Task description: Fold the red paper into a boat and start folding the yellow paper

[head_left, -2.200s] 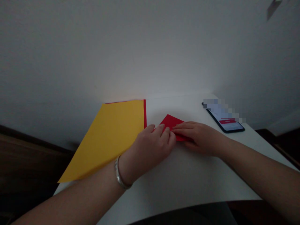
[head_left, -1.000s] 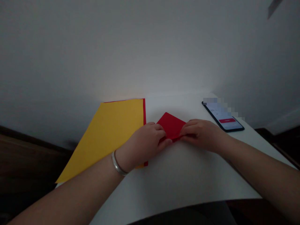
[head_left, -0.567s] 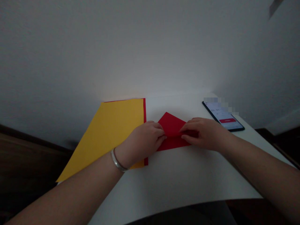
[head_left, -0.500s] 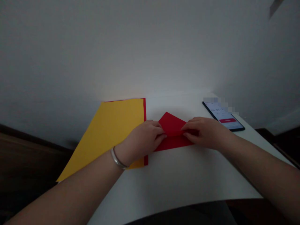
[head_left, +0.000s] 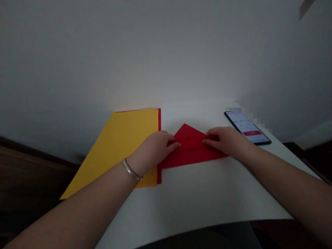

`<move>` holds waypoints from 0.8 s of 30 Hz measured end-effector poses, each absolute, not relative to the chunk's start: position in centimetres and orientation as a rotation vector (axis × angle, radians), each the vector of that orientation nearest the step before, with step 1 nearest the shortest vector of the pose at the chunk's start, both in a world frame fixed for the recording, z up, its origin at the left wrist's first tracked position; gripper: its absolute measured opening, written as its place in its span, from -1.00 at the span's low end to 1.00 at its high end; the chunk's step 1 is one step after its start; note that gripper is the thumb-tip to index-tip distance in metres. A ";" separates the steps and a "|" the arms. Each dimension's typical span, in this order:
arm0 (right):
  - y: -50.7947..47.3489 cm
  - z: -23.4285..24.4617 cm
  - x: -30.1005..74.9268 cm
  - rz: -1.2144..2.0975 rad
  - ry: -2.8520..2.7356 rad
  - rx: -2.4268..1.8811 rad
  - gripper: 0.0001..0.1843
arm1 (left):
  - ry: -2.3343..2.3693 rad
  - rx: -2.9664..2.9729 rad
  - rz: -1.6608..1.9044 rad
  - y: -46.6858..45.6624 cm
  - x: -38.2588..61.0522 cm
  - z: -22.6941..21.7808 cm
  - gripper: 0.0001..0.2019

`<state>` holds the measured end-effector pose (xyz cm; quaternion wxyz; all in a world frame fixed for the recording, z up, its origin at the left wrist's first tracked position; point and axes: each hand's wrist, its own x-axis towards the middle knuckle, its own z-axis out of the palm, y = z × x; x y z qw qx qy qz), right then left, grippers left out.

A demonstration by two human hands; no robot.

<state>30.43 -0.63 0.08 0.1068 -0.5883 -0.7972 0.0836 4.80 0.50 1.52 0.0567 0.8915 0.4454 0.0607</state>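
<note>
A folded sheet of red paper [head_left: 193,154] lies on the white table, with a pointed top and a crease running across it. My left hand [head_left: 157,147], a silver bangle [head_left: 131,170] on its wrist, pinches the paper's left side between thumb and fingers. On the opposite side, my right hand [head_left: 225,140] is closed on the paper's right edge in a similar pinch. The paper's lower left corner reaches the stack beside it, and my left hand covers part of that side.
Yellow paper [head_left: 127,133] lies on the left, with red paper [head_left: 159,121] showing from under its right and back edges. A phone [head_left: 250,128] with a lit screen rests at the back right. The white table [head_left: 197,193] meets a pale wall [head_left: 168,52] behind.
The fold in the red paper has opened, so its lower part spreads wider to both sides. My left hand has shifted slightly left and my right hand slightly up and right.
</note>
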 end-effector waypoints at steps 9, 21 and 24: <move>-0.6 0.3 29.9 0.202 -2.342 -1.756 -0.72 | 1.463 2.734 0.113 0.0 5.1 1.7 -0.72; -0.6 0.2 29.8 0.201 -2.338 -1.797 -0.71 | 1.474 2.938 0.211 -0.8 5.6 0.8 -0.73; -0.5 0.0 29.8 0.205 -2.331 -1.815 -0.71 | 1.369 3.150 0.278 -1.2 5.8 0.6 -0.65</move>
